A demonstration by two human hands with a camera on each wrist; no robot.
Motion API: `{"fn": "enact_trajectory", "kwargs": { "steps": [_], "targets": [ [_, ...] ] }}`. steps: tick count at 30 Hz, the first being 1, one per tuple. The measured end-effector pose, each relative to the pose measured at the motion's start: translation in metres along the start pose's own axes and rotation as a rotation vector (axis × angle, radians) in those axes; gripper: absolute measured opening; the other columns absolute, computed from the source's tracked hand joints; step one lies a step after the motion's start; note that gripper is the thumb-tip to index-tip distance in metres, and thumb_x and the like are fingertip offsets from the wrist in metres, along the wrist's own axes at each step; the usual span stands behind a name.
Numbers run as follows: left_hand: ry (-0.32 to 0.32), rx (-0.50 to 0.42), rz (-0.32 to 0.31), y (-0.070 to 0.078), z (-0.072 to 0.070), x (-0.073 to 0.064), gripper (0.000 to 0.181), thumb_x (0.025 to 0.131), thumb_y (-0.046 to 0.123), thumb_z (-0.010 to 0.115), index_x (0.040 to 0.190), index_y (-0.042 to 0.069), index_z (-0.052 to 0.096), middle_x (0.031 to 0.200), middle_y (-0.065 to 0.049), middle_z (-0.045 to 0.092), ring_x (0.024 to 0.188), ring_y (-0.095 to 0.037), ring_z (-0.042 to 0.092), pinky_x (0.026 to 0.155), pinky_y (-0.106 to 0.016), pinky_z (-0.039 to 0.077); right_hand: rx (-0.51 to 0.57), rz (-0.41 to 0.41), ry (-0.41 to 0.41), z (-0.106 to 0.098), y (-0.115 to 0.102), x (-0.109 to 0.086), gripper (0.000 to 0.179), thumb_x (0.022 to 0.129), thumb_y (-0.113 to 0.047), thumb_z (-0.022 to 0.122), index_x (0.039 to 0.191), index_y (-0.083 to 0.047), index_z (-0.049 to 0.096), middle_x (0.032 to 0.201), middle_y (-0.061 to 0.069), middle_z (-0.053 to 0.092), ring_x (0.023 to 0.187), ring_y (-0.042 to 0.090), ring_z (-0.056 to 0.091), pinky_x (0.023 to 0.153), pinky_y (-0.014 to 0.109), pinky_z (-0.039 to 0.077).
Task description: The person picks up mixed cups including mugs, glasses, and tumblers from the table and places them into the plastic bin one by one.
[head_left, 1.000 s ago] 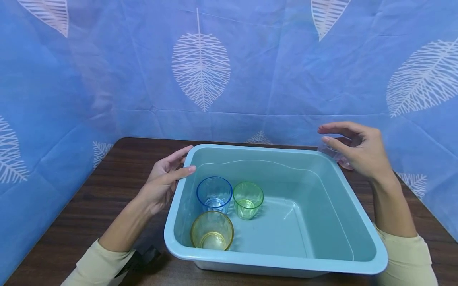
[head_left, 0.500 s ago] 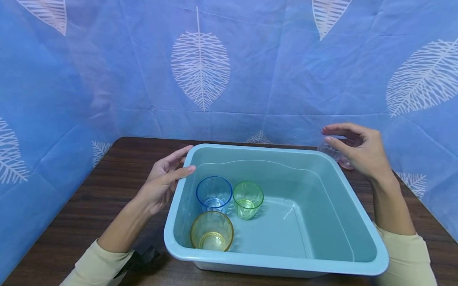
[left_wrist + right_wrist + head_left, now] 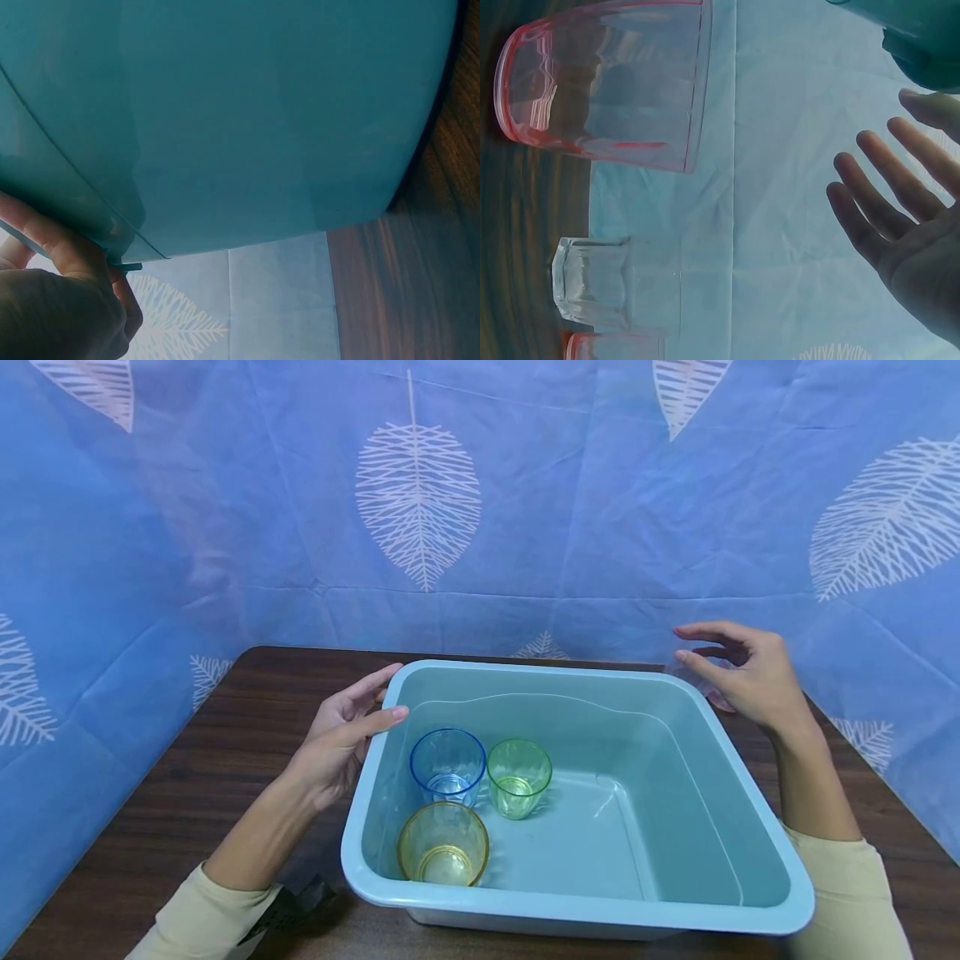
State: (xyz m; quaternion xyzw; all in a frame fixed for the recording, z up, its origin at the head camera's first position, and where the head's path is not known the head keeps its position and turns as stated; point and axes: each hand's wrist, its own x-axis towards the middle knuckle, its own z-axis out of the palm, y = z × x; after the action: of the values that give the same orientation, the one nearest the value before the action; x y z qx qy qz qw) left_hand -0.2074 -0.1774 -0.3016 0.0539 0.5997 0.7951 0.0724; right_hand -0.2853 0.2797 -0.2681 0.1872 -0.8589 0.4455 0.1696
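Observation:
A light blue-green plastic basin (image 3: 585, 908) stands on the table. My left hand (image 3: 337, 743) grips its back left corner, thumb over the rim and fingers outside; the left wrist view shows the basin's outer wall (image 3: 247, 127). Inside, on the left, stand a blue glass (image 3: 448, 768), a green glass (image 3: 519, 779) and a yellow glass (image 3: 444, 847). My right hand (image 3: 753, 677) hovers beyond the back right corner, fingers spread and holding nothing. Upright near it are a pink-tinted glass (image 3: 622, 90) and a clear glass (image 3: 615, 285), mostly hidden in the head view.
Another red-edged glass (image 3: 619, 346) shows at the bottom of the right wrist view. The dark wooden table (image 3: 172, 802) extends to the left of the basin. A blue cloth with white leaf prints (image 3: 525, 510) hangs close behind the table.
My right hand has shifted slightly left, its fingers still loosely curved in the air. The left hand, the basin and the glasses in it stay in place.

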Motion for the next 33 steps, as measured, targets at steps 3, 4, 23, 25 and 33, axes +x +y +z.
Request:
{"fn": "enact_trajectory", "kwargs": {
  "steps": [3,4,23,25,33],
  "targets": [
    [0.005,0.000,-0.003,0.000,0.001,-0.001,0.064,0.100,-0.001,0.062,0.159,0.006,0.037,0.125,-0.011,0.056,0.091,-0.011,0.074,0.076,-0.029,0.065,-0.028,-0.007,0.002,-0.001,0.003,0.000,0.030,0.096,-0.004,0.073,0.126,-0.009,0.073,0.108,-0.024,0.070,0.044,0.011,0.054,0.037,0.022,0.045],
    [0.005,0.001,-0.004,-0.001,0.001,-0.001,0.064,0.100,-0.001,0.062,0.160,0.006,0.037,0.124,-0.011,0.056,0.091,-0.011,0.074,0.075,-0.029,0.065,-0.045,-0.009,0.005,-0.001,0.004,0.000,0.030,0.096,-0.004,0.073,0.126,-0.008,0.073,0.107,-0.024,0.070,0.043,0.011,0.054,0.037,0.022,0.045],
    [-0.004,0.005,-0.003,-0.001,0.001,-0.001,0.064,0.100,-0.001,0.062,0.160,0.006,0.038,0.127,-0.010,0.056,0.093,-0.012,0.075,0.075,-0.030,0.065,-0.262,-0.001,-0.088,0.006,0.035,0.001,0.039,0.095,-0.013,0.076,0.131,-0.001,0.068,0.124,0.024,0.069,0.100,-0.003,0.064,0.079,0.005,0.048],
    [-0.003,0.006,-0.003,-0.001,0.001,-0.001,0.064,0.100,-0.001,0.062,0.159,0.006,0.038,0.127,-0.010,0.056,0.093,-0.012,0.075,0.075,-0.030,0.065,-0.275,0.030,-0.126,0.007,0.036,0.002,0.042,0.095,-0.014,0.075,0.134,0.000,0.065,0.129,0.026,0.066,0.109,0.018,0.067,0.086,0.020,0.054],
    [-0.001,0.001,0.000,0.000,0.001,-0.001,0.064,0.100,-0.002,0.061,0.159,0.006,0.038,0.129,-0.009,0.056,0.094,-0.012,0.075,0.076,-0.030,0.065,-0.263,0.112,-0.261,0.014,0.042,0.006,0.051,0.096,-0.011,0.069,0.144,0.001,0.055,0.144,0.030,0.054,0.129,0.056,0.051,0.100,0.071,0.047]
  ]
}}
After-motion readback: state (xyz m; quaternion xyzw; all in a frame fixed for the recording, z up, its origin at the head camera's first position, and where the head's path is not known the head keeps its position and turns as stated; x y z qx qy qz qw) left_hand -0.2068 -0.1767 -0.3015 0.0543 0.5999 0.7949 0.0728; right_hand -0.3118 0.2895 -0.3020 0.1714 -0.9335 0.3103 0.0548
